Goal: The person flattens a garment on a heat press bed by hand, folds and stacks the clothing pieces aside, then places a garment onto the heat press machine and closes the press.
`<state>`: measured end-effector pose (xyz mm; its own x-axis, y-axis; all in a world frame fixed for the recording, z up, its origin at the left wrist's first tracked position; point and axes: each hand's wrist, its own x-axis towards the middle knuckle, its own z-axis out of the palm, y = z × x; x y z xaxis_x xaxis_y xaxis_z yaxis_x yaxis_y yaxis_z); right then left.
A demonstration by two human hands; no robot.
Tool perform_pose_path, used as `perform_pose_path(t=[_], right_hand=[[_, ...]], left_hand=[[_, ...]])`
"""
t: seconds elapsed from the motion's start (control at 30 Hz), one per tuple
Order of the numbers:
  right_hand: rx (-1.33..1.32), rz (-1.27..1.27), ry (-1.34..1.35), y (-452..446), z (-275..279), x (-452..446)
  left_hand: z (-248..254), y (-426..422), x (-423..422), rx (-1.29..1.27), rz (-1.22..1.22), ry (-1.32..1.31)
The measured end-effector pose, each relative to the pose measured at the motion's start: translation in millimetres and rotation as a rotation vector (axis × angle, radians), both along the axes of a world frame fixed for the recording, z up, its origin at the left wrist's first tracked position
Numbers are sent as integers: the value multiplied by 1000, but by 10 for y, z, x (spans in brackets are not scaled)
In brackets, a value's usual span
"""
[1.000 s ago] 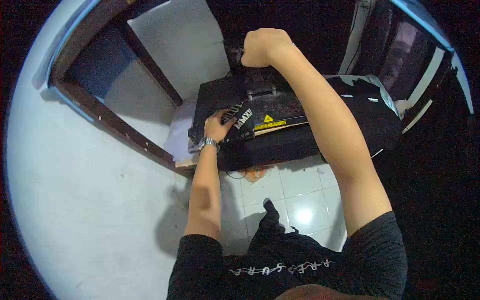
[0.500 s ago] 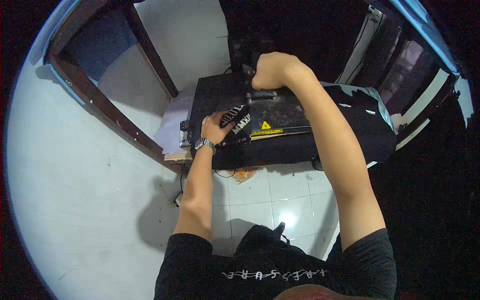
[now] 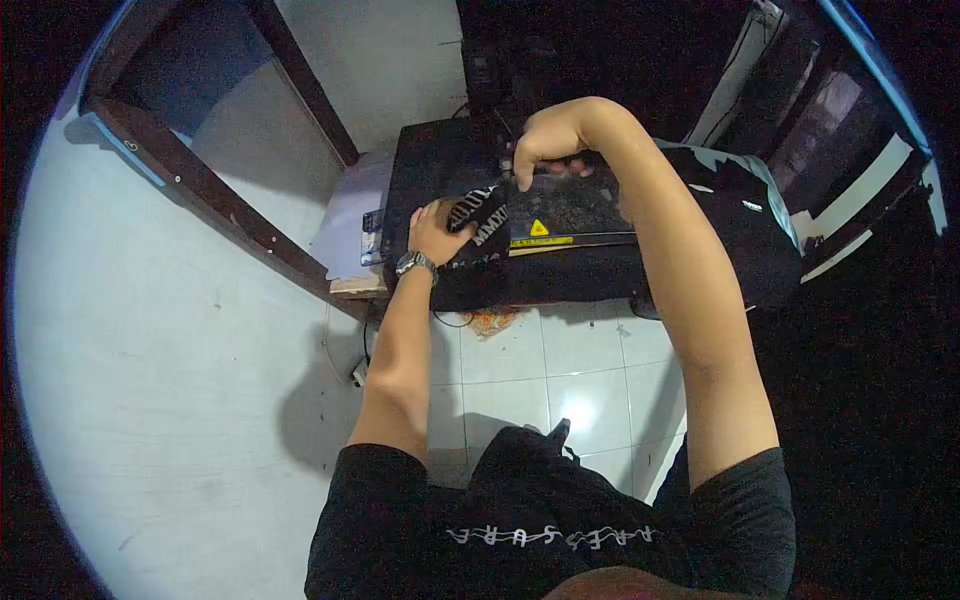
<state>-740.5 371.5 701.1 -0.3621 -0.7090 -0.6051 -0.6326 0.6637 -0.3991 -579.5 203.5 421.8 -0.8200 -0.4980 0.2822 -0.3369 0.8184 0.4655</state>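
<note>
My left hand (image 3: 437, 236), with a metal watch at its wrist, lies flat with fingers apart on a black cloth with white lettering (image 3: 485, 220). The cloth lies against the left side of a dark plate (image 3: 590, 205) that looks like a heat press. A yellow warning triangle and a yellow caution strip mark the plate's front edge. Over the plate's top my right hand (image 3: 556, 135) is bent downward, its thumb and fingers apart. It covers the spot where the plate's handle is, so contact with the handle cannot be made out.
Black fabric drapes over the table front. A pale sheet (image 3: 350, 220) covers the table's left end. Dark wooden frame posts (image 3: 225, 210) stand at the left beside a white wall. Below are white floor tiles (image 3: 505, 350), a cable and an orange-patterned scrap (image 3: 490, 322).
My right hand has gone from a closed fist above the handle to lower over it, fingers now apart. My left hand stays on the cloth. The whole view has shifted slightly.
</note>
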Motion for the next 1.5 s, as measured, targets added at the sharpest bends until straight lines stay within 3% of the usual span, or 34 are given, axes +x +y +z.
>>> perform_pose_path(t=[0.17, 0.37, 0.4, 0.67, 0.8, 1.33, 1.43, 1.5], right_hand=[[-60, 18, -153, -16, -222, -133], [-117, 15, -80, 56, -193, -49], [-121, -1, -92, 48, -218, -62], [-98, 62, -151, 62, -239, -86], [-123, 54, -364, 97, -248, -122], [-168, 107, -342, 126, -323, -110], [-203, 145, -342, 141, -292, -85], [-214, 86, -407, 194, -270, -45]], left_hand=[[-52, -2, 7, -21, -23, 33], [-28, 21, 2, -140, -16, 79], [9, 23, -4, -47, -2, 28], [-41, 5, 16, -65, 3, 60], [-26, 29, 42, -96, -12, 100], [0, 27, 49, -108, -24, 78], [64, 15, 39, -45, -47, -32], [3, 8, 59, -142, -76, 45]])
